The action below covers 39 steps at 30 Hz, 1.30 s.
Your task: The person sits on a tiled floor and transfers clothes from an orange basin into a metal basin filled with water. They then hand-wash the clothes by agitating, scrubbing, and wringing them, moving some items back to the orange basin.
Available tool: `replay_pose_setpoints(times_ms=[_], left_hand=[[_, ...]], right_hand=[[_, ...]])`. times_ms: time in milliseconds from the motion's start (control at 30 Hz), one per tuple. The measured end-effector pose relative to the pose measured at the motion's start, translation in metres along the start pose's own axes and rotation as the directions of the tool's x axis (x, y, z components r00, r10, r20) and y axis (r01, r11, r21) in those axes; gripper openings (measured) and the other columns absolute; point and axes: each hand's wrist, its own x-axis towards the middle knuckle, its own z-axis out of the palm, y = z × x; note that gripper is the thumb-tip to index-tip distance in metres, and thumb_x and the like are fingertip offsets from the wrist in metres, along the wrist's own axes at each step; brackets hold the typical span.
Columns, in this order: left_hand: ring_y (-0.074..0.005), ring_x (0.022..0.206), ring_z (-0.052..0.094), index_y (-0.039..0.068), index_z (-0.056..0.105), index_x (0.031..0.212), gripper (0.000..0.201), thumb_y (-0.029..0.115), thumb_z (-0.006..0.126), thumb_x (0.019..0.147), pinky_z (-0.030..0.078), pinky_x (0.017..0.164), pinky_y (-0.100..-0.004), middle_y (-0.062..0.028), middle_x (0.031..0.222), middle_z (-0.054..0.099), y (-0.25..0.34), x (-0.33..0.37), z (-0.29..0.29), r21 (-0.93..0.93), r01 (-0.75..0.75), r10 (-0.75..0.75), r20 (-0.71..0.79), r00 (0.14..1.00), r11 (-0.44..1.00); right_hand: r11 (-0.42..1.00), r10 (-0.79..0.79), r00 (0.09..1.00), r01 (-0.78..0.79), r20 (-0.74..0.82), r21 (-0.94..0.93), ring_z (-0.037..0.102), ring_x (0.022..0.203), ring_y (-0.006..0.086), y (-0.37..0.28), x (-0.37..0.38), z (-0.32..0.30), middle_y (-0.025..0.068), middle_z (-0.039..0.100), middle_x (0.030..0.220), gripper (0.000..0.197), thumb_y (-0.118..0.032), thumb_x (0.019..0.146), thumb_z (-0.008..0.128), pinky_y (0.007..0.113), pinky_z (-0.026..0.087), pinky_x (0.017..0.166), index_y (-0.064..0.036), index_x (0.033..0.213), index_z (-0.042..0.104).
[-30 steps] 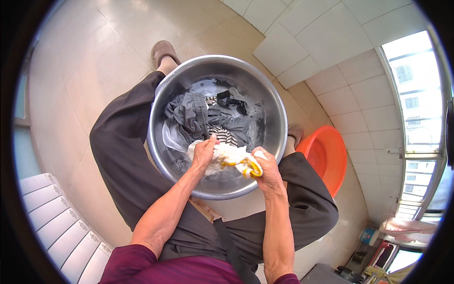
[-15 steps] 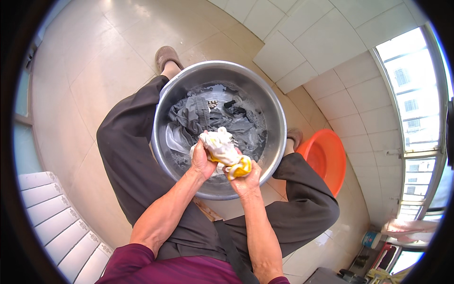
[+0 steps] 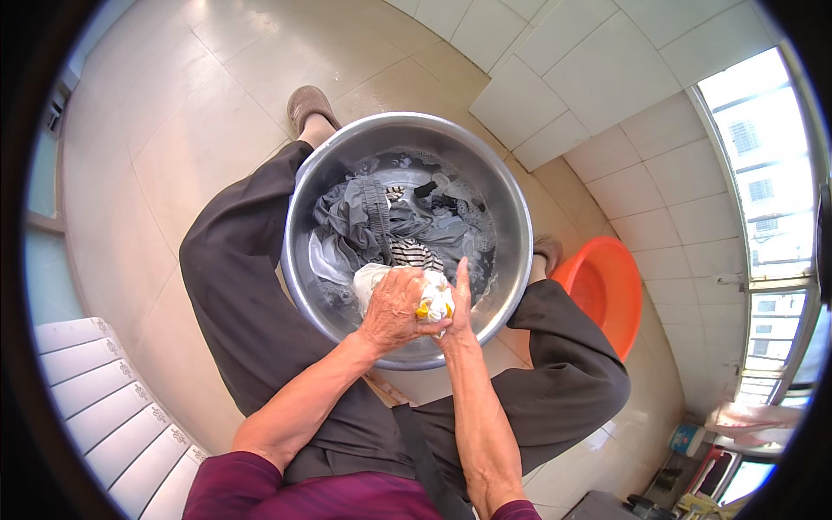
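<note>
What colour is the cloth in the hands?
The cloth is white and yellow; see head view.

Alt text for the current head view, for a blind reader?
The left hand and right hand hold a bunched white-and-yellow cloth between them, over a metal basin of grey, striped and dark laundry in sudsy water. The basin sits between the legs; an orange tub stands beside the right leg.

No words, numbers or signs are reading clearly. White slats [image 3: 91, 381], lower left: carrying a row of small grey motifs [image 3: 141, 392] along one edge, looking ornamental. Blue-and-white tub [image 3: 686, 438], lower right: showing too small for any label to be read.
</note>
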Motion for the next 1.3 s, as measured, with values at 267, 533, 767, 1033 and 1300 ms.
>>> replay_pose_setpoints(times_ms=[267,533,767,1033,1300], left_hand=[[-0.0422,0.094,0.061,-0.002,0.064,0.112,0.061,0.022,0.089,0.062,0.050,0.086,-0.0506,-0.0191,0.106,0.066,-0.005,-0.005,0.001,0.000,-0.079,0.079,0.030,0.996,0.997],[-0.0388,0.082,0.061,0.003,0.065,0.093,0.039,0.018,0.084,0.062,0.050,0.078,-0.0496,-0.0158,0.087,0.064,-0.006,-0.007,0.003,-0.032,-0.029,0.027,-0.082,0.996,0.999],[-0.0390,0.092,0.064,0.003,0.067,0.099,0.040,0.020,0.086,0.068,0.051,0.081,-0.0480,-0.0171,0.094,0.066,-0.007,-0.004,0.008,0.025,0.216,-0.217,0.064,0.974,0.976],[-0.0221,0.110,0.065,-0.001,0.053,0.146,0.081,0.032,0.089,0.081,0.053,0.098,-0.0383,-0.0162,0.136,0.063,-0.004,0.013,-0.003,-0.405,0.434,-0.401,0.169,0.900,0.804],[-0.0167,0.089,0.068,-0.002,0.074,0.116,0.029,0.023,0.063,0.105,0.055,0.085,-0.0342,-0.0084,0.101,0.076,-0.031,-0.004,0.006,-0.384,0.664,-0.656,0.174,0.734,0.641]], right_hand=[[0.991,-0.088,0.965,0.061,0.246,0.116,0.066,0.075,0.0136,0.027,0.025,-0.021,0.0001,0.067,0.086,0.035,-0.044,0.111,0.052,0.032,0.056,0.068,-0.0144,0.096,0.064],[0.982,-0.171,0.981,0.178,-0.096,0.069,0.067,0.077,0.0152,0.063,0.041,-0.043,-0.0005,0.069,0.085,0.030,-0.036,0.110,0.050,0.032,0.055,0.071,-0.0149,0.094,0.065],[0.986,-0.107,0.988,0.120,-0.112,0.117,0.073,0.092,0.0222,0.066,0.043,-0.052,0.0051,0.075,0.098,0.040,-0.046,0.108,0.049,0.040,0.059,0.085,-0.0123,0.107,0.070],[0.938,-0.211,0.977,0.211,-0.028,0.275,0.073,0.102,0.0275,0.045,0.034,-0.051,0.0112,0.075,0.112,0.039,-0.036,0.106,0.045,0.043,0.060,0.093,-0.0062,0.117,0.068],[0.623,-0.707,0.707,0.636,-0.020,0.456,0.071,0.109,0.0327,-0.105,-0.070,-0.033,0.0141,0.071,0.123,0.049,-0.046,0.100,0.052,0.051,0.062,0.094,-0.0084,0.130,0.065]])
